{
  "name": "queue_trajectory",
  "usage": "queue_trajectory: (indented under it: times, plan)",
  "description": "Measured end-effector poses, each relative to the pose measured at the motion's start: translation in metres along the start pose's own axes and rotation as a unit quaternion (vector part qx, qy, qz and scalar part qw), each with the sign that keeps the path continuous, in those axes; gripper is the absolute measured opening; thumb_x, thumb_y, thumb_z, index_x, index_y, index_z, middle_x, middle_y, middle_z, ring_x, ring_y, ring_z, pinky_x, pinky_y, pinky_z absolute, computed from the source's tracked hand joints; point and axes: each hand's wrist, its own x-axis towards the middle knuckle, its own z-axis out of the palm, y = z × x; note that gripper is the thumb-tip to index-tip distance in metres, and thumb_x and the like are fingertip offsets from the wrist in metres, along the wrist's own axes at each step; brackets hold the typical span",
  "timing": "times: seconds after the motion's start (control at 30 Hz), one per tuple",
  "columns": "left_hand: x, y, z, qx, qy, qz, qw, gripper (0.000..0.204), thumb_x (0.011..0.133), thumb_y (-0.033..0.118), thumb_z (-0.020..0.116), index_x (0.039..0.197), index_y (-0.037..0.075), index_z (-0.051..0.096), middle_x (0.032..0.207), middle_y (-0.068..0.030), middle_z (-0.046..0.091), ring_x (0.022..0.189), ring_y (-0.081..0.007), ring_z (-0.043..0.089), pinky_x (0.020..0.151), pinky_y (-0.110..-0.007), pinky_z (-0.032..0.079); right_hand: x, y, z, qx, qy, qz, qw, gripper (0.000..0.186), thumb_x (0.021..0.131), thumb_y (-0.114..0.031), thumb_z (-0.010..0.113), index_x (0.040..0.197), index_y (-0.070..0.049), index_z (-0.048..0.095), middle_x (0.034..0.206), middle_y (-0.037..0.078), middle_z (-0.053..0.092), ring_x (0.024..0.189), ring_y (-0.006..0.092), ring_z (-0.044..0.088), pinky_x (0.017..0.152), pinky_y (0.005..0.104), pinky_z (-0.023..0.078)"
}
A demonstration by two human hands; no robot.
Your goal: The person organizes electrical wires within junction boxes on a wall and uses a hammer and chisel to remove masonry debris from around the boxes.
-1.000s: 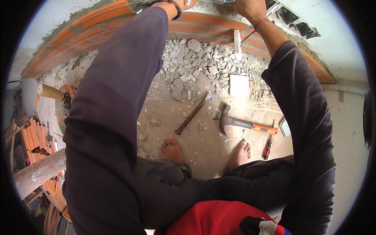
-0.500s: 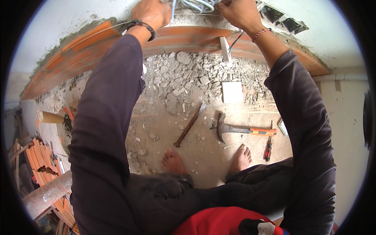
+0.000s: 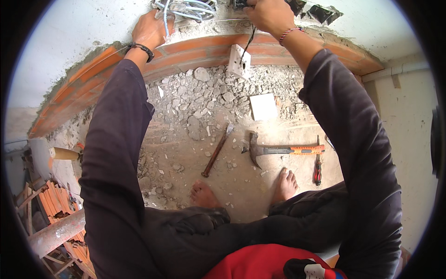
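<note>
At the top left, my left hand has curled fingers at a bundle of pale blue-grey cables, gripping it. My right hand is closed at a dark wall opening, its fingertips' hold hidden. Below it a thin black wire runs to a white socket plate dangling against the orange brickwork. Dark square cavities sit in the wall to the right of that hand.
On the dusty floor lie rubble, a white square tile or plate, a rusty chisel, a claw hammer and a screwdriver. My bare feet stand behind them. Stacked bricks and a crusted pole are at left.
Both hands have shifted left and come further into view with the cables. The white socket plate has moved left and turned, showing more of its face and wire.
</note>
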Motion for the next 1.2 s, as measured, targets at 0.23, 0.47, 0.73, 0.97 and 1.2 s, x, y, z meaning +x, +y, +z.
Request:
queue_trajectory:
  times: [0.23, 0.47, 0.73, 0.97, 1.2]
  plan:
    - [-0.004, 0.011, -0.003, 0.009, -0.017, -0.007, 1.000, 0.063, 0.079, 0.045, 0.063, 0.128, 0.005, 0.058, 0.113, -0.0222, 0.065, 0.105, -0.0375, 0.063, 0.090, -0.044, 0.050, 0.000, -0.005, 0.007, 0.024, 0.066, 0.012, 0.997, 0.017, 0.078, -0.018, 0.059, 0.079, -0.010, 0.074, 0.081, 0.021, 0.068, 0.080, 0.0382, 0.067, 0.074, 0.0459, 0.054]
    - [-0.014, 0.026, -0.011, 0.109, 0.035, 0.049, 0.992, 0.047, 0.087, 0.044, 0.050, 0.106, 0.005, 0.067, 0.078, -0.0165, 0.070, 0.086, -0.0362, 0.068, 0.079, -0.043, 0.053, -0.004, -0.018, -0.004, 0.059, 0.098, -0.002, 0.993, 0.017, 0.078, -0.017, 0.060, 0.077, -0.007, 0.073, 0.079, 0.021, 0.067, 0.076, 0.0385, 0.066, 0.072, 0.0457, 0.054]
    - [-0.017, 0.042, -0.033, 0.052, 0.009, 0.037, 0.998, 0.032, 0.084, 0.029, 0.056, 0.099, 0.005, 0.069, 0.094, -0.0242, 0.068, 0.091, -0.0420, 0.065, 0.076, -0.048, 0.054, -0.002, -0.011, -0.008, -0.055, 0.051, -0.024, 0.997, 0.016, 0.077, -0.020, 0.063, 0.080, -0.008, 0.074, 0.079, 0.021, 0.068, 0.077, 0.0381, 0.067, 0.074, 0.0460, 0.054]
    - [-0.030, 0.048, -0.024, 0.038, 0.052, 0.050, 0.997, 0.030, 0.079, 0.028, 0.062, 0.094, 0.004, 0.069, 0.087, -0.0223, 0.068, 0.085, -0.0405, 0.065, 0.075, -0.047, 0.053, -0.017, -0.026, -0.013, 0.054, 0.051, -0.119, 0.990, 0.019, 0.077, -0.024, 0.066, 0.085, -0.008, 0.073, 0.081, 0.021, 0.068, 0.077, 0.0384, 0.067, 0.072, 0.0462, 0.053]
    - [-0.029, 0.039, -0.022, 0.013, 0.096, 0.062, 0.993, 0.033, 0.079, 0.033, 0.066, 0.092, 0.002, 0.068, 0.089, -0.0237, 0.067, 0.088, -0.0414, 0.065, 0.077, -0.047, 0.053, 0.002, -0.051, 0.002, -0.018, -0.022, -0.083, 0.996, 0.021, 0.076, -0.023, 0.064, 0.079, -0.003, 0.072, 0.078, 0.023, 0.067, 0.076, 0.0385, 0.067, 0.070, 0.0447, 0.054]
